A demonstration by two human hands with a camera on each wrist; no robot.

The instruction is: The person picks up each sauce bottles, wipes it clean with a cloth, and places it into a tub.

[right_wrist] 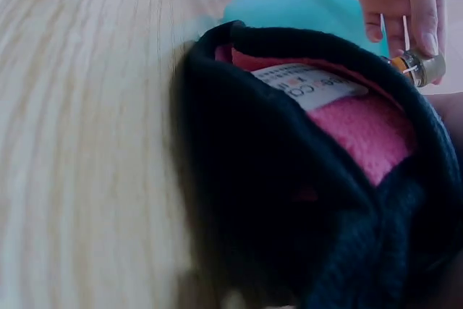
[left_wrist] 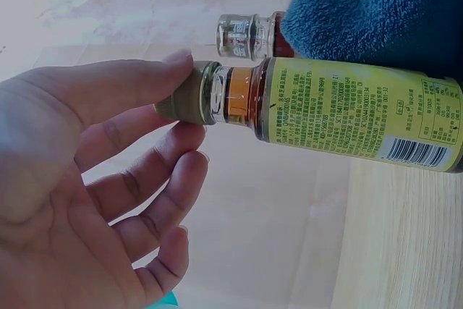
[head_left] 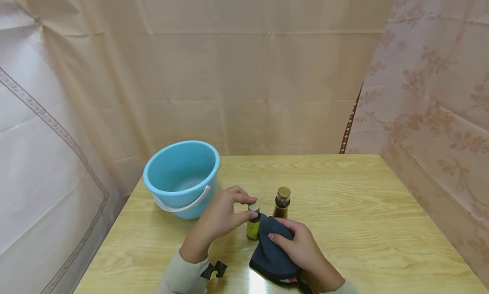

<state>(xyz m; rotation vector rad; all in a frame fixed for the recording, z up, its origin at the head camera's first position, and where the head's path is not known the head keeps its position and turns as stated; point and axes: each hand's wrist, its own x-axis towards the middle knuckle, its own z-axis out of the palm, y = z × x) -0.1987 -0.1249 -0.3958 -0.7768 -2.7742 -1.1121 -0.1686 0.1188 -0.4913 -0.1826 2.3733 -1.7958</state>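
My left hand [head_left: 223, 213] pinches the gold cap [left_wrist: 187, 98] of a small bottle with a yellow-green label [head_left: 253, 230] between thumb and fingers. That bottle stands upright on the table, with amber liquid showing at its neck. Just to its right, my right hand [head_left: 299, 245] grips a thick dark blue cloth [head_left: 273, 253], thumb on top. In the right wrist view the cloth's black-edged opening shows a pink inside and a white tag [right_wrist: 307, 85]. Behind the cloth stands a second, brown bottle [head_left: 281, 205] with a gold cap; the cloth hides its lower part.
A light blue bucket [head_left: 182, 194] with a white handle [head_left: 187, 207] stands left of the bottles on the wood-grain table [head_left: 363, 209]. Beige curtains [head_left: 244, 73] hang behind the table, and patterned cloth [head_left: 431, 115] hangs along the right side.
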